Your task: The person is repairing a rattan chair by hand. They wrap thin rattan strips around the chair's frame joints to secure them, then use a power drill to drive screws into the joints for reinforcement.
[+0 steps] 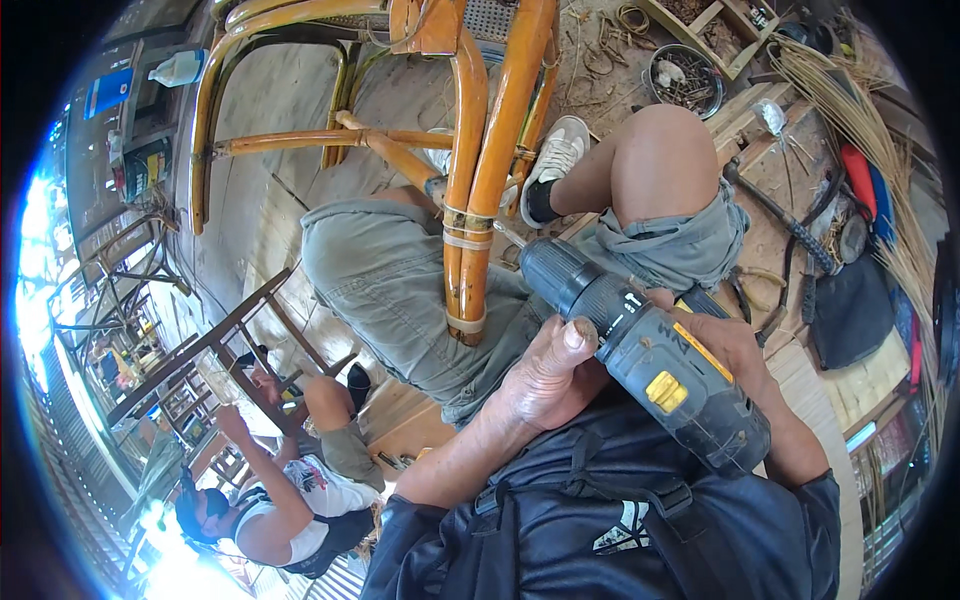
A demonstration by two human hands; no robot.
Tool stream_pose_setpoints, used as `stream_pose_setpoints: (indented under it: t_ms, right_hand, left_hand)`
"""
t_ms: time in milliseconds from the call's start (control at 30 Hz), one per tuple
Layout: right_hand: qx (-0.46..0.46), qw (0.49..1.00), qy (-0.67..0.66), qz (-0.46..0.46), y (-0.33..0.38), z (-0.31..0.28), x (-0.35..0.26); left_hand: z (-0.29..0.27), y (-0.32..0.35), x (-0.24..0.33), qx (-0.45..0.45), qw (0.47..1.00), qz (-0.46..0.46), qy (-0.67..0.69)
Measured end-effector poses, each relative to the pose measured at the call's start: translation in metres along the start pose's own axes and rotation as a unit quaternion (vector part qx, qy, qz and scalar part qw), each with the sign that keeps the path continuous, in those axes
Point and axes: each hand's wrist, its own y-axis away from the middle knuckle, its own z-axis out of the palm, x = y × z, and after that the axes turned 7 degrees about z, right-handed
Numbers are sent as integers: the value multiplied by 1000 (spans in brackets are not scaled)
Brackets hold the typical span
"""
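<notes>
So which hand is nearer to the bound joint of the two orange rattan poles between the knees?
Left. The left hand steadies the black and yellow cordless drill just right of the bound joint. The right hand holds the drill's grip, farther right.

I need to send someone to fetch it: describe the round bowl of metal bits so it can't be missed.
Start from the orange rattan chair frame standing between the person's knees and look past the raised right knee to the wooden floor beyond. The round dark bowl sits there, beside a wooden tray. It alone is round and heaped with small rusty metal pieces; the things around it are loose cane strips and hand tools.
</notes>
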Motion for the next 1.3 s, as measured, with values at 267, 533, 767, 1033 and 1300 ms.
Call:
stream_pose_setpoints:
  t_ms: [267, 533, 767, 1033, 1300]
  right_hand:
    - [-23, 1000, 4, 16, -5, -2, -3]
    - [-42, 998, -7, 50, -8, -4, -7]
    - [-71, 993, 92, 35, -4, 2, -3]
    - [-47, 995, 88, 11, 1, 7, 4]
    - [-47, 987, 152, 18, 4, 11, 0]
  left_hand:
    - [-7, -2, 1, 3, 1000, -13, 2]
    - [-6, -3, 4, 5, 1000, -12, -3]
    - [-9, -5, 3, 0, 999, -29, 41]
    - [-12, -1, 3, 12, 998, -22, 51]
    - [-9, -5, 3, -5, 999, -1, 32]
